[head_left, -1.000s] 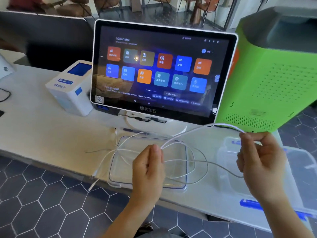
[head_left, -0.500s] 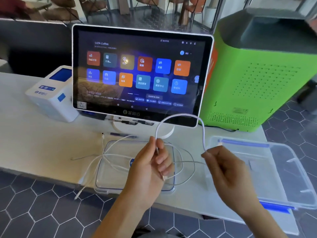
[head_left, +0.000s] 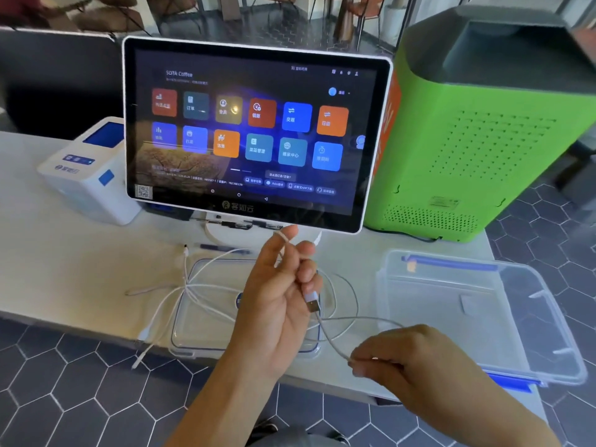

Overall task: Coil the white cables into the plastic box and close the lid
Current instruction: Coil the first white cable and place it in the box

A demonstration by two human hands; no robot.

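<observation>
My left hand (head_left: 277, 304) is raised over the table, shut on loops of a white cable (head_left: 332, 343) whose USB plug (head_left: 312, 301) hangs below its fingers. My right hand (head_left: 406, 366) pinches the same cable lower down, near the table's front edge. Other white cables (head_left: 167, 291) lie tangled across the left side of a flat clear lid (head_left: 206, 337), partly hidden behind my left hand. The clear plastic box (head_left: 548, 317) with blue latches stands open at the right, with no cable inside.
A touchscreen terminal (head_left: 251, 133) stands just behind the lid. A white receipt printer (head_left: 87, 175) is at its left and a green machine (head_left: 483, 140) at its right. A blue pen (head_left: 222, 248) lies by the terminal's foot. The table's front edge runs under my hands.
My right hand has dropped from level with the left to low and near the front edge, drawing the cable down. The arch of cable between the hands is gone; the left hand holds more loops.
</observation>
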